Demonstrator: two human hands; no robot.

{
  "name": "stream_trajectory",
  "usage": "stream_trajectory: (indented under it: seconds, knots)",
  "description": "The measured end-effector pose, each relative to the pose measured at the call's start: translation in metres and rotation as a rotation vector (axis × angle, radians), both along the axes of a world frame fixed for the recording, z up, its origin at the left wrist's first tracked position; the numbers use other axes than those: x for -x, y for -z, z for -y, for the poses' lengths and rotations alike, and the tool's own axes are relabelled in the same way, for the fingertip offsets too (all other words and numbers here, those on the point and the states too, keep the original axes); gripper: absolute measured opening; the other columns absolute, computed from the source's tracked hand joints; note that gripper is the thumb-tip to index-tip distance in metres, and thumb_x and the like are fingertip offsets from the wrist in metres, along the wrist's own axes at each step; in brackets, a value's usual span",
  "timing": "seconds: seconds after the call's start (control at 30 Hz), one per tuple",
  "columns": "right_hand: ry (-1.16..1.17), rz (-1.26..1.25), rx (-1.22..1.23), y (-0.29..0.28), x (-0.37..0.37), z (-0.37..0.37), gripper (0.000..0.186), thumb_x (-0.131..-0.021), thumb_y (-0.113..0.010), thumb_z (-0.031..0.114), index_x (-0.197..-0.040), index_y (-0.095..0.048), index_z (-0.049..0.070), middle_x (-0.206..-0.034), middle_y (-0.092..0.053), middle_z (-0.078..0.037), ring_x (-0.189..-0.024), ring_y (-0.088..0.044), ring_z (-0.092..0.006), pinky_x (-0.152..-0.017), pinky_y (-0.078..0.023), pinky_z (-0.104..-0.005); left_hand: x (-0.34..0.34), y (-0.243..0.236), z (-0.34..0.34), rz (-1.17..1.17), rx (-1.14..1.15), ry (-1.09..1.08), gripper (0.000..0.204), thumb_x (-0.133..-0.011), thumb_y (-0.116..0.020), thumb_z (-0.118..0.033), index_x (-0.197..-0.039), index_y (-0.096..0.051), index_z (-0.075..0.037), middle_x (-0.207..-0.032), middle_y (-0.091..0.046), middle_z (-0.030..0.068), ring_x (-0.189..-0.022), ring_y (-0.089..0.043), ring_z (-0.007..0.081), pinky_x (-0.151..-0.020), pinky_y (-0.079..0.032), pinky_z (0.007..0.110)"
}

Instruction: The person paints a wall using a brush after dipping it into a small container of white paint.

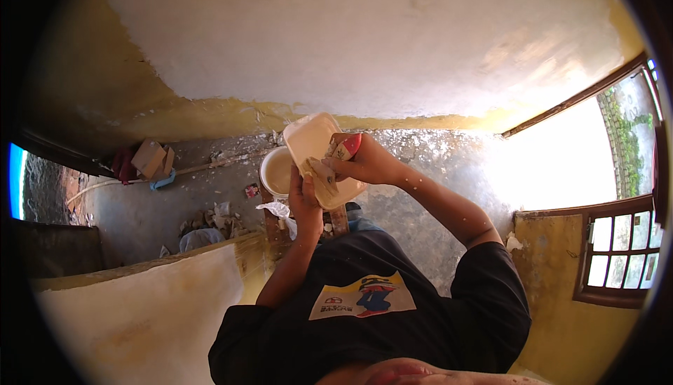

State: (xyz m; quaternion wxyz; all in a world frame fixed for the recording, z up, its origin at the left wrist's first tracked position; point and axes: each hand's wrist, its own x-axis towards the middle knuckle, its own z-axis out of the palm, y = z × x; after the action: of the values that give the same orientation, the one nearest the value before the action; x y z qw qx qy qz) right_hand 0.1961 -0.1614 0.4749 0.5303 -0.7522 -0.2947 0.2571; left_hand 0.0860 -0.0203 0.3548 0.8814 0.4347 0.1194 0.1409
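Observation:
My left hand [306, 204] grips a cream rectangular tray [307, 132] by its near left edge, holding it tilted in front of me. My right hand [369, 163] is closed around a putty knife [348, 146] with a red handle. Its blade [321, 173] lies over the inside of the tray, where some pale paste seems to cling. Part of the knife is hidden by my fingers. Just left of the tray stands a round white bucket [264, 178] with a pale inside.
Ahead rises a wall [315, 41], pale plaster over yellow. A wooden bench [275, 241] and crumpled white plastic [277, 209] are below the bucket. Rubble [221, 222] and a cardboard box [148, 158] lie left. A barred window [622, 245] is at right; debris speckles the floor [449, 206].

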Motion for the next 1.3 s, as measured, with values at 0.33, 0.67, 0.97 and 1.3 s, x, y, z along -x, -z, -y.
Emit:
stream_trajectory:
  seconds: [0.33,0.67,0.97,1.3]
  knots:
    - [0.163,0.248,0.026,0.004,-0.010,-0.016,0.024,-0.096,-0.072,0.021,-0.100,-0.065,-0.001,-0.081,-0.072,-0.010,-0.077,-0.071,-0.0121,-0.063,-0.056,-0.0299,0.003,-0.005,0.002,-0.007,-0.055,0.004,0.062,-0.109,-0.053,-0.029,-0.160,-0.030,-0.003,-0.146,-0.051,0.0093,-0.123,-0.058,0.0166,-0.097,-0.052,0.032]
    - [0.014,0.736,0.116,-0.007,-0.005,-0.010,0.019,-0.090,-0.072,0.019,-0.095,-0.060,0.005,-0.078,-0.066,-0.016,-0.070,-0.066,-0.0398,-0.061,-0.055,-0.0443,-0.001,-0.008,-0.001,-0.013,-0.052,-0.010,0.058,-0.109,-0.048,-0.025,-0.161,-0.031,-0.005,-0.144,-0.053,0.0085,-0.122,-0.057,0.0163,-0.097,-0.052,0.032]
    - [0.028,0.635,0.234,-0.010,-0.003,0.001,0.018,-0.088,-0.070,0.016,-0.089,-0.057,0.003,-0.076,-0.066,-0.017,-0.073,-0.066,-0.0419,-0.064,-0.054,-0.0451,-0.004,-0.013,-0.004,-0.029,-0.012,-0.024,0.056,-0.110,-0.047,-0.024,-0.160,-0.031,-0.005,-0.143,-0.053,0.0081,-0.123,-0.057,0.0165,-0.101,-0.050,0.034]
    - [0.166,0.212,0.163,-0.012,0.006,0.013,0.021,-0.096,-0.070,0.018,-0.094,-0.060,0.000,-0.079,-0.071,-0.013,-0.075,-0.075,-0.0196,-0.063,-0.058,-0.0340,-0.008,-0.017,-0.013,0.032,-0.041,-0.063,0.054,-0.109,-0.050,-0.025,-0.157,-0.036,-0.003,-0.140,-0.055,0.0068,-0.124,-0.057,0.0152,-0.101,-0.050,0.034]
